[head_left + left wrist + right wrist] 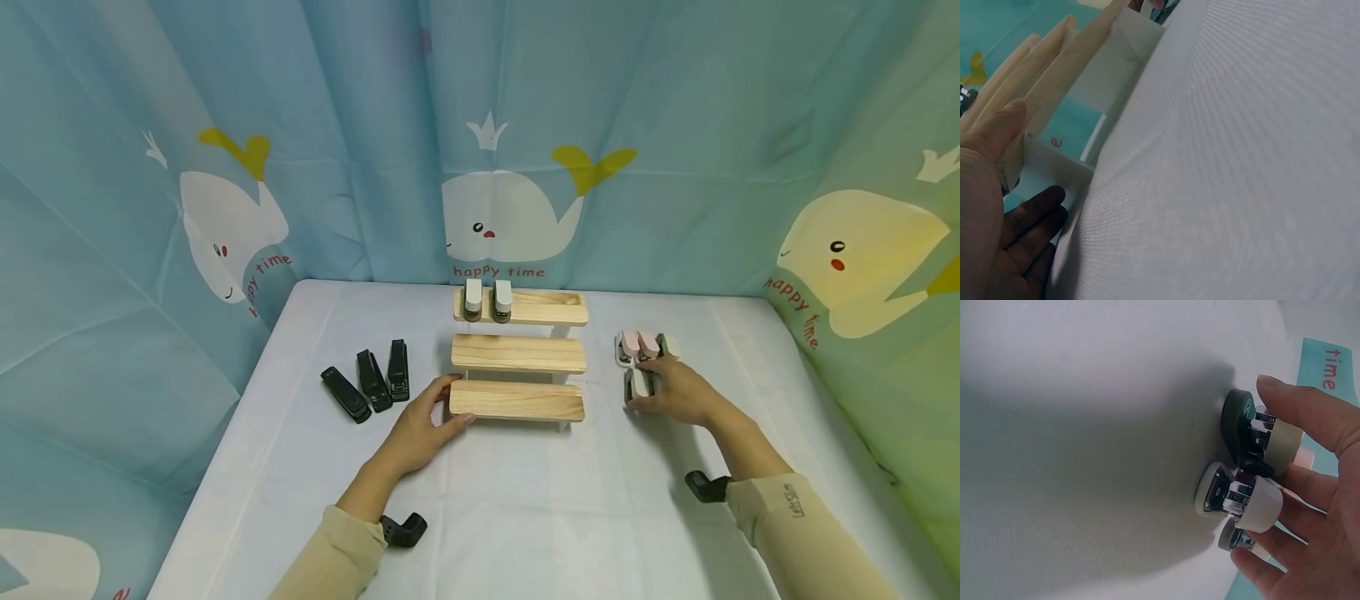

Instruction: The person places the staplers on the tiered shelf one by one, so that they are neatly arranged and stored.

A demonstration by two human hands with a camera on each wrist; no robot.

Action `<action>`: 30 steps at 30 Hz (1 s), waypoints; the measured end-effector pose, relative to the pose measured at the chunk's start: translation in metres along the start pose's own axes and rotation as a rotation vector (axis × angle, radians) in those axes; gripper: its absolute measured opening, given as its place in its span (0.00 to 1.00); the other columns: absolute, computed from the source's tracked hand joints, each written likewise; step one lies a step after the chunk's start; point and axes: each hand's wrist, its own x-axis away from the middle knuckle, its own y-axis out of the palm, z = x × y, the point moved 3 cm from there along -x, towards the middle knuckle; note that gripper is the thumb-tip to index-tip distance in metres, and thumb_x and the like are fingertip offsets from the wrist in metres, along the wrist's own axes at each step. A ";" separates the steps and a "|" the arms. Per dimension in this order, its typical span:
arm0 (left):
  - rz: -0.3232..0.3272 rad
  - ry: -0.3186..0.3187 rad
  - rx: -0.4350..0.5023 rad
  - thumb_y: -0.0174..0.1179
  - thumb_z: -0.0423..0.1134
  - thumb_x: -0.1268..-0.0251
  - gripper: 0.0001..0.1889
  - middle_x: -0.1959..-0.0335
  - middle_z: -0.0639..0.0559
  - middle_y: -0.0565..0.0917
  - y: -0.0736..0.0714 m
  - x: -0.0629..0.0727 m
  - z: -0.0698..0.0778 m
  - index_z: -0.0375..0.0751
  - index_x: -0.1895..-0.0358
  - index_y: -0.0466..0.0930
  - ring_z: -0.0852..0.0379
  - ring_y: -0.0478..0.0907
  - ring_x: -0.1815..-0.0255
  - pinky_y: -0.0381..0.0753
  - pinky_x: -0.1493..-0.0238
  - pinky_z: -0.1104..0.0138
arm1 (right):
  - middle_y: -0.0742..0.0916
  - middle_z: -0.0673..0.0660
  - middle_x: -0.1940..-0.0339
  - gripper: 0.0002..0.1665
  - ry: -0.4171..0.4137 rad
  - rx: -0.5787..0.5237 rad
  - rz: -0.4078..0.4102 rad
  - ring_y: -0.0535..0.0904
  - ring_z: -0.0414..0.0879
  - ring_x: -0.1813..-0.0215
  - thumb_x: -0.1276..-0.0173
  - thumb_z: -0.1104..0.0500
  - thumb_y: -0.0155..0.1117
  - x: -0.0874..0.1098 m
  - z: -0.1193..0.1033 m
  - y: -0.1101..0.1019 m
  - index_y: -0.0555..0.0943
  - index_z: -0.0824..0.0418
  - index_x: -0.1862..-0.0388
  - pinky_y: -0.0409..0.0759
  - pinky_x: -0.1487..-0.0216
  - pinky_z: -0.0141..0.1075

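Note:
Beside a three-tier wooden stand [517,402], my left hand [420,429] holds the left end of the lowest shelf. Its thumb lies along the shelf's edge, and other fingers extend by the white side support [1054,159]. My right hand [678,392] reaches over a cluster of mini staplers, its thumb and fingers around a dark-based mini stapler with a cream top [1285,447]. Close against it sits a white mini stapler [1260,505], with a smaller dark-based one [1230,536] near the fingertips. Two pink mini staplers [628,343] stand just behind, partly hidden by the hand.
Two white-topped mini staplers [502,298] stand on the top shelf [547,308], toward its left. Left of the stand, three black staplers [372,381] lie on the white-covered table [525,517]. A blue whale-print curtain [360,167] borders the table's back and sides.

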 end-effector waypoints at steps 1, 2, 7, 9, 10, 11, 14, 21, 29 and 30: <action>0.000 0.001 0.000 0.66 0.65 0.34 0.36 0.29 0.51 0.77 0.000 0.000 0.000 0.69 0.24 0.64 0.49 0.70 0.24 0.63 0.22 0.42 | 0.75 0.83 0.33 0.50 -0.004 0.001 0.003 0.71 0.79 0.33 0.43 0.48 0.83 0.000 0.000 0.000 0.74 0.78 0.33 0.73 0.36 0.69; 0.001 0.002 0.000 0.66 0.65 0.34 0.37 0.29 0.51 0.78 0.000 0.000 0.000 0.69 0.24 0.64 0.49 0.70 0.24 0.63 0.22 0.42 | 0.75 0.83 0.33 0.50 -0.006 -0.001 0.006 0.71 0.79 0.33 0.44 0.48 0.83 0.000 0.000 0.000 0.74 0.78 0.33 0.73 0.36 0.69; 0.001 0.003 -0.001 0.67 0.65 0.34 0.37 0.29 0.52 0.78 0.000 0.000 0.001 0.68 0.24 0.64 0.49 0.70 0.24 0.63 0.21 0.42 | 0.77 0.82 0.34 0.49 -0.024 -0.009 0.013 0.71 0.79 0.32 0.44 0.48 0.84 -0.001 -0.001 0.001 0.75 0.79 0.35 0.72 0.34 0.69; 0.001 0.002 -0.003 0.67 0.65 0.35 0.37 0.29 0.52 0.78 0.000 0.000 0.000 0.68 0.24 0.64 0.49 0.70 0.24 0.63 0.22 0.42 | 0.78 0.81 0.35 0.48 -0.030 -0.008 0.016 0.72 0.79 0.33 0.43 0.48 0.83 -0.001 -0.002 0.001 0.76 0.78 0.35 0.72 0.35 0.69; 0.001 0.003 -0.003 0.67 0.65 0.35 0.37 0.29 0.52 0.78 0.001 0.000 0.000 0.69 0.24 0.64 0.49 0.70 0.24 0.63 0.22 0.42 | 0.78 0.81 0.35 0.48 -0.032 -0.006 0.017 0.72 0.79 0.33 0.43 0.48 0.83 0.000 -0.002 0.001 0.76 0.78 0.35 0.72 0.35 0.69; 0.000 0.002 -0.005 0.66 0.65 0.35 0.37 0.29 0.52 0.78 0.001 0.000 -0.001 0.70 0.24 0.64 0.49 0.70 0.24 0.63 0.22 0.42 | 0.78 0.81 0.35 0.47 -0.034 -0.008 0.018 0.72 0.78 0.33 0.43 0.49 0.83 0.000 -0.003 0.001 0.76 0.78 0.35 0.73 0.35 0.69; 0.002 0.005 -0.005 0.66 0.66 0.35 0.37 0.29 0.53 0.78 0.001 0.000 -0.002 0.71 0.25 0.64 0.49 0.71 0.24 0.64 0.22 0.42 | 0.78 0.82 0.36 0.47 -0.036 -0.007 0.020 0.73 0.79 0.34 0.43 0.49 0.83 0.000 -0.003 0.001 0.76 0.78 0.35 0.73 0.37 0.69; 0.007 0.013 -0.010 0.66 0.67 0.35 0.36 0.30 0.53 0.78 0.002 0.000 -0.002 0.72 0.25 0.64 0.49 0.71 0.24 0.64 0.22 0.43 | 0.76 0.82 0.33 0.47 -0.037 -0.019 0.030 0.72 0.79 0.32 0.41 0.48 0.82 0.004 -0.007 -0.001 0.75 0.77 0.34 0.73 0.36 0.70; 0.011 0.014 -0.008 0.66 0.66 0.35 0.37 0.30 0.53 0.78 0.002 0.001 -0.001 0.68 0.24 0.65 0.48 0.71 0.24 0.64 0.23 0.41 | 0.73 0.79 0.28 0.48 -0.032 -0.032 0.033 0.70 0.78 0.30 0.36 0.48 0.78 0.008 -0.017 -0.008 0.70 0.74 0.27 0.72 0.35 0.71; 0.010 0.013 -0.007 0.66 0.66 0.35 0.37 0.30 0.53 0.78 0.001 0.001 0.000 0.68 0.24 0.65 0.49 0.71 0.24 0.64 0.23 0.41 | 0.73 0.80 0.28 0.48 -0.034 -0.033 0.036 0.70 0.78 0.30 0.36 0.48 0.78 0.008 -0.018 -0.009 0.70 0.74 0.26 0.72 0.35 0.71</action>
